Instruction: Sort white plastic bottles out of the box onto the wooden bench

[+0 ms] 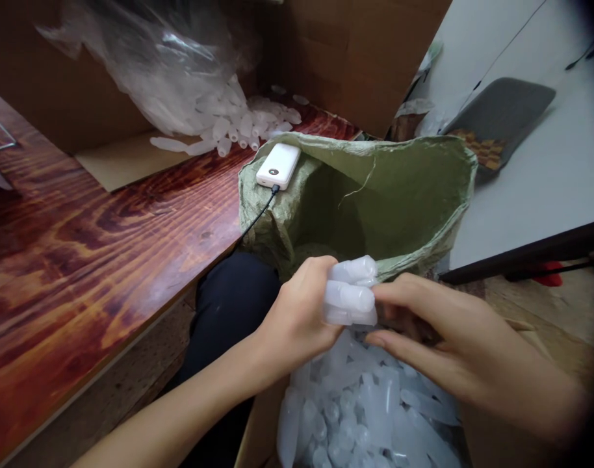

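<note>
The desk, a wood-grain surface, occupies the left side. A cardboard box stands on it, containing a clear plastic bag and a pile of small translucent pieces. Right of the pile, a white power bank rests on the rim area of an open green woven sack; a black cable is plugged into its lower end. The left hand has its fingers closed around a small bundle of translucent bottles, held in front of the near edge of the sack. Below the hands, a carton contains many similar bottles. The right hand is just beside the bundle, fingers partly open, thumb and forefinger apart at its right end.
</note>
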A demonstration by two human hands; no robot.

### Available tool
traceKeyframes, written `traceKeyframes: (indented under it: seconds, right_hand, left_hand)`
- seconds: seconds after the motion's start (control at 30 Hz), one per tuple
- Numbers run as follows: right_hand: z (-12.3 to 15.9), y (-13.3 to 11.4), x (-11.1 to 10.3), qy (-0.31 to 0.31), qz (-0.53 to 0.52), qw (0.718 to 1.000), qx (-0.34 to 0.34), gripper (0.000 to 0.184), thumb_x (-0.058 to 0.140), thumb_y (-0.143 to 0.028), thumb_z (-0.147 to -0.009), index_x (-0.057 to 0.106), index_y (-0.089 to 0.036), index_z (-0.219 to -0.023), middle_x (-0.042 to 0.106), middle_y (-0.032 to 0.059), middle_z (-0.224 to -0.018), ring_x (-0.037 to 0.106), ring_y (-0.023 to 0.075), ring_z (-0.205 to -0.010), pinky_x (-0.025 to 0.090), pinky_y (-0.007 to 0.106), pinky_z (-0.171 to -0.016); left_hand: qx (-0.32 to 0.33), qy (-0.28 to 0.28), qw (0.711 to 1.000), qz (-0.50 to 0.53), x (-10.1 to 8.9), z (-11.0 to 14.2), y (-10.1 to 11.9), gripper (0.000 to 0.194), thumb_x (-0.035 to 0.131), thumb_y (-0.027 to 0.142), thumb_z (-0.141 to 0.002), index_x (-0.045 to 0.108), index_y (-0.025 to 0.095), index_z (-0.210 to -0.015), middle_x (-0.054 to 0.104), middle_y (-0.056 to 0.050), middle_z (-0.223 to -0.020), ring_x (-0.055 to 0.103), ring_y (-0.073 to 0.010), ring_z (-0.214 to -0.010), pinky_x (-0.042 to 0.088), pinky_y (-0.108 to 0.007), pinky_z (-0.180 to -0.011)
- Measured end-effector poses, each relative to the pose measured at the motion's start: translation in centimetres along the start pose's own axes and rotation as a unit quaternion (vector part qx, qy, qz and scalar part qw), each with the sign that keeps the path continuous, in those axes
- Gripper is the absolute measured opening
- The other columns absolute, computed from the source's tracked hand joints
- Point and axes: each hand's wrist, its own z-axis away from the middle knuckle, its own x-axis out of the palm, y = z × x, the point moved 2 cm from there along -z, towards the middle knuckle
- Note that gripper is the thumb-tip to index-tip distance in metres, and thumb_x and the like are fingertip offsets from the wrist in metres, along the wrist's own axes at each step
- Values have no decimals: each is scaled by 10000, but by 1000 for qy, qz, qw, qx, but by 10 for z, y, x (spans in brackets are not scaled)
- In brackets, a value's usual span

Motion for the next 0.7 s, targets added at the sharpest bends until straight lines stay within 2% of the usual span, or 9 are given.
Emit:
traceKeyframes:
  seconds: [0.07,0.13,0.23,0.27,0.33,0.4,0.47,0.57,0.7]
  right_hand:
    - [0,-1,-1,12,14,1000,-7,171,543,-342,-938,622,-222,-846,622,11,-691,559,158,-562,376,276,-501]
    - [1,0,-2,29,29,999,16,303,517,-381,-952,591,-219,-706,570,0,-591,519,152,-504,342,281,-474]
    - [1,2,-1,6,-10,999,31,175,617,-399,-892,635,-236,-955,610,-3,-696,541,153,-545,378,270,-484]
    - [1,1,0,-5,-22,999,23,198,631,-374,-883,619,-244,-1032,624,2,-752,558,157,-581,395,269,-503]
    - [1,1,3,-13,-23,1000,4,91,574,-319,-921,615,-239,-932,609,7,-756,559,160,-614,394,275,-531]
    - [1,2,5,-4,-13,1000,3,168,545,-332,-946,588,-226,-823,575,6,-718,542,159,-614,380,279,-535]
    - [1,2,7,-1,-11,1000,1,134,588,-365,-926,583,-231,-928,569,9,-777,543,165,-654,391,280,-552]
    - [0,2,10,-6,-14,1000,-16,199,577,-298,-928,514,-239,-1107,557,37,-946,559,181,-782,434,295,-641]
    - [-1,-2,16,-15,32,999,-39,56,501,-264,-951,497,-208,-953,542,50,-894,539,199,-773,411,320,-632]
  left_hand:
    - [1,-7,1000,0,0,0,0,433,692,206,-730,477,202,-1106,635,-59,-1018,641,-211,-881,499,-306,-699]
    - [1,-7,1000,4,0,0,-1,420,684,199,-733,478,200,-1100,634,-60,-1014,639,-211,-880,499,-306,-699]
    - [-3,-2,1000,21,-1,0,-1,405,686,207,-745,483,206,-1096,632,-45,-1001,641,-194,-860,497,-292,-693]
    - [-3,-3,1000,23,-1,0,-1,410,694,217,-743,485,208,-1096,632,-43,-1002,642,-194,-864,498,-291,-697]
    - [-6,-6,1000,30,-1,-1,0,427,718,242,-733,488,208,-1091,635,-40,-999,645,-199,-870,499,-293,-702]
    - [-18,2,999,42,-3,-2,1,415,729,249,-730,492,206,-1068,639,-34,-982,646,-195,-862,499,-290,-703]
    - [-32,7,998,56,-3,-3,2,371,717,237,-742,496,206,-1039,639,-24,-961,645,-183,-839,497,-280,-687]
    - [-24,-4,998,57,-3,-3,3,344,698,236,-750,494,203,-1025,634,-25,-960,639,-180,-825,492,-277,-667]
    - [16,-3,1000,17,-2,0,0,391,699,226,-733,472,202,-1051,612,-36,-968,620,-188,-830,487,-291,-678]
